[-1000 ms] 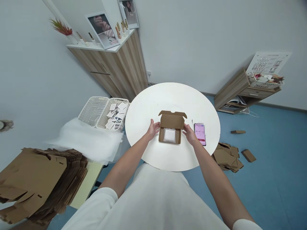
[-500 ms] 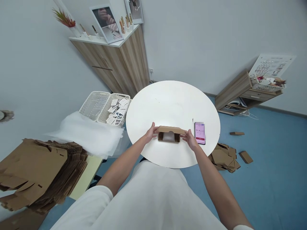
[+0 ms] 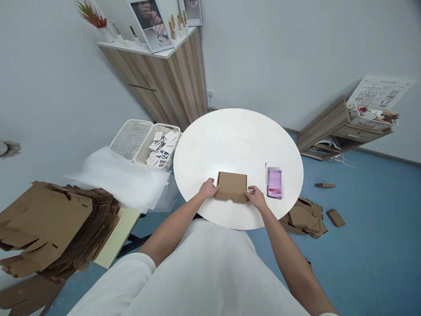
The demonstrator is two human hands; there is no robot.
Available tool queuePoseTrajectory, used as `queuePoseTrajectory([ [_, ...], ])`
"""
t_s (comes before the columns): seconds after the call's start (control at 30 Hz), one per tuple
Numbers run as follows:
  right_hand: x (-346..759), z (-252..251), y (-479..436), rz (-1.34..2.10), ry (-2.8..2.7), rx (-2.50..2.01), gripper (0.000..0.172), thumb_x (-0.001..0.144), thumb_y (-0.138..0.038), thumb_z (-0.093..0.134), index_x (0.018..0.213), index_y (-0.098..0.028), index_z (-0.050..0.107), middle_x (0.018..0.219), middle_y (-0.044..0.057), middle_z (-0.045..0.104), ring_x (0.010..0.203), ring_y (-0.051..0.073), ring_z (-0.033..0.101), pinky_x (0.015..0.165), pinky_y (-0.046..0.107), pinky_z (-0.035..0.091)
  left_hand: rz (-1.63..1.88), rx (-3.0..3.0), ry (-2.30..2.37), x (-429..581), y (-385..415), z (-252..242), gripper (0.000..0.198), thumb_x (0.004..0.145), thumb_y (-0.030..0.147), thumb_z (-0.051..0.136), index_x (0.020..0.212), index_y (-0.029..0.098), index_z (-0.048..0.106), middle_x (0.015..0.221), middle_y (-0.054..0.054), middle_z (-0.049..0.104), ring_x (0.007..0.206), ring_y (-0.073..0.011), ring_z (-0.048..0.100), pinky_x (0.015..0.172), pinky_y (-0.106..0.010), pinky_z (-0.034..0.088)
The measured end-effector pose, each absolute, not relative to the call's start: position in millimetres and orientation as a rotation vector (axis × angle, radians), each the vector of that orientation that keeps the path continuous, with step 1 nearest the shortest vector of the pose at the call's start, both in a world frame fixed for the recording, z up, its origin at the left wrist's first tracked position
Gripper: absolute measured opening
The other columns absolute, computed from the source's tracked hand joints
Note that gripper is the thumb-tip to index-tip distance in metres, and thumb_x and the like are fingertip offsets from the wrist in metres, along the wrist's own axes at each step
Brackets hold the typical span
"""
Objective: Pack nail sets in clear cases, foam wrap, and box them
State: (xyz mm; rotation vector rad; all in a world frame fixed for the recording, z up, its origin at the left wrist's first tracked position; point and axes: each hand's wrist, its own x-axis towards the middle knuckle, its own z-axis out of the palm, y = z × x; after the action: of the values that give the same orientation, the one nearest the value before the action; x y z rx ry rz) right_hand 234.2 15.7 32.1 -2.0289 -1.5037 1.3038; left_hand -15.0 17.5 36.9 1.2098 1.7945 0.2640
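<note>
A small brown cardboard box sits on the white round table, its lid down over the top. The lid's front edge, with a small notch in the middle, faces me. My left hand grips the box at its left front corner, thumb on top. At the right front corner my right hand pinches the lid's edge between thumb and fingers. What lies inside the box is hidden. Right of my right hand, a phone with a pink, partly blurred screen lies on the table.
On the left are a stack of flat cardboard blanks, white foam sheets and an open white basket with cards. More cardboard lies on the floor at right. A wooden cabinet stands behind the table.
The box's lid has come down and now covers the opening where white material showed before. Both hands have moved to the front corners.
</note>
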Motion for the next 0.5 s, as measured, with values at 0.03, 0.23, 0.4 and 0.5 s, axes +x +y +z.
queuePoseTrajectory([
  [0.03, 232.2, 29.9, 14.1, 1.275, -1.534, -2.06, 0.039, 0.067, -0.041, 0.053, 0.099, -0.019, 0.052, 0.069, -0.001, 0.058, 0.069, 0.016, 0.056, 0.061, 0.027, 0.041, 0.237, 1.222, 1.832, -13.0, 16.1, 35.2, 0.054, 0.069, 0.044, 0.055, 0.115, 0.018, 0.04, 0.099, -0.007, 0.06, 0.094, -0.0209, 0.055, 0.073, -0.027, 0.04],
  [0.23, 230.0, 31.4, 3.9, 1.137, -1.585, -1.971, 0.043, 0.07, -0.04, 0.05, 0.107, -0.019, 0.049, 0.103, 0.007, 0.057, 0.094, 0.018, 0.053, 0.079, 0.03, 0.04, 0.442, 1.383, 1.864, -10.9, 6.9, 31.6, 0.046, 0.075, 0.037, 0.05, 0.116, 0.016, 0.041, 0.119, -0.011, 0.049, 0.109, -0.0199, 0.047, 0.087, -0.028, 0.036],
  [0.4, 236.6, 37.4, -15.5, 1.114, -1.64, -1.858, 0.041, 0.071, -0.033, 0.046, 0.11, -0.02, 0.047, 0.113, 0.006, 0.053, 0.106, 0.019, 0.048, 0.091, 0.034, 0.034, 0.517, 1.479, 1.773, -16.4, -15.3, 33.6, 0.038, 0.079, 0.029, 0.043, 0.115, 0.018, 0.046, 0.12, -0.007, 0.049, 0.112, -0.0192, 0.044, 0.094, -0.03, 0.033],
  [0.5, 233.8, 36.5, -27.1, 1.085, -1.766, -1.866, 0.044, 0.07, -0.03, 0.049, 0.113, -0.023, 0.045, 0.115, 0.004, 0.053, 0.11, 0.02, 0.045, 0.098, 0.043, 0.023, 0.531, 1.501, 1.674, -12.4, -30.0, 34.4, 0.042, 0.077, 0.022, 0.044, 0.118, 0.023, 0.044, 0.121, -0.003, 0.05, 0.11, -0.0193, 0.045, 0.092, -0.031, 0.035],
])
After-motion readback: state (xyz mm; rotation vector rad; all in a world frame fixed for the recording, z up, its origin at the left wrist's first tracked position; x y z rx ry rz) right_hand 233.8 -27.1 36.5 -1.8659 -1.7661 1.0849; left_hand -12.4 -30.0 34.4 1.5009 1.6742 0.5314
